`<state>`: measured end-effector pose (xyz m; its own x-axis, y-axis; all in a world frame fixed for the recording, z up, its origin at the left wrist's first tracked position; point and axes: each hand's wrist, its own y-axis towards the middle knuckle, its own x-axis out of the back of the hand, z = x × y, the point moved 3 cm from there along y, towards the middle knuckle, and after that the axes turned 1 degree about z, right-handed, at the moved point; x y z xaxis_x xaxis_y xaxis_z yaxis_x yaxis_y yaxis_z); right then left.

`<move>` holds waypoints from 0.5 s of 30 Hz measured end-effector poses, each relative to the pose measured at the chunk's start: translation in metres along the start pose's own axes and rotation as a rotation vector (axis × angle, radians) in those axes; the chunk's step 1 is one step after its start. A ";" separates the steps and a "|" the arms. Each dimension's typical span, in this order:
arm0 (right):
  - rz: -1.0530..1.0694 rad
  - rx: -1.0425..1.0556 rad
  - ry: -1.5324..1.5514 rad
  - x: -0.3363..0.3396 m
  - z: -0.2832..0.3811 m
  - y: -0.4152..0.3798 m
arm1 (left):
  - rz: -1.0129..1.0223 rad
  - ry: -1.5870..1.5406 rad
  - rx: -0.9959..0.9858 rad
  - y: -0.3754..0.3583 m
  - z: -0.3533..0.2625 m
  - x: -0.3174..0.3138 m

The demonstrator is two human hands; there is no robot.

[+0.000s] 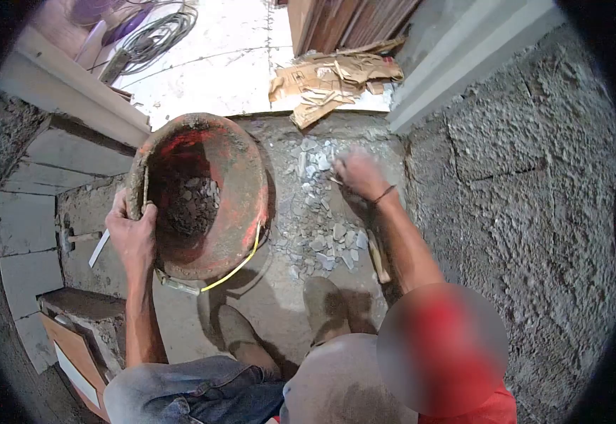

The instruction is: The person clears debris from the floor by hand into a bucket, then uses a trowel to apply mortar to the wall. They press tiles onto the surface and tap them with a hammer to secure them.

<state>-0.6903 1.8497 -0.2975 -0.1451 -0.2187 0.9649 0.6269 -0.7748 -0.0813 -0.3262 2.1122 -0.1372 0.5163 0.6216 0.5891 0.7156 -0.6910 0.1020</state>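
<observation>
My left hand (pixel 132 230) is closed round the rim of a dirty reddish bucket (pixel 241 177), which is tipped so that its mouth faces me. Grey rubble (pixel 198 201) lies inside the bucket. A yellow-sleeved wire handle (pixel 241 267) hangs along its lower rim. Low over the floor, my right hand (pixel 361 173) is slightly blurred, with its fingers curled in beside broken tile pieces (pixel 311 166). Whatever those fingers hold, if anything, is hidden. More grey shards (pixel 329 247) are scattered between that hand and my feet.
A wooden handle (pixel 377 258) lies right of the shards. Torn cardboard (pixel 336 78) rests at the doorway, near a coiled cable (pixel 156 42). A rough cement wall (pixel 527 162) rises on the right. A hammer (pixel 81 238) lies at left, near a cement block (pixel 85 307).
</observation>
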 end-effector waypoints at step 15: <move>-0.280 -0.310 0.210 0.050 -0.015 -0.085 | -0.072 0.024 -0.010 0.000 0.007 0.014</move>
<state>-0.7619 1.8958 -0.2464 -0.4479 -0.0661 0.8916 0.2874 -0.9550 0.0735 -0.3160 2.1231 -0.1346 0.4519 0.6611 0.5989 0.7460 -0.6482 0.1526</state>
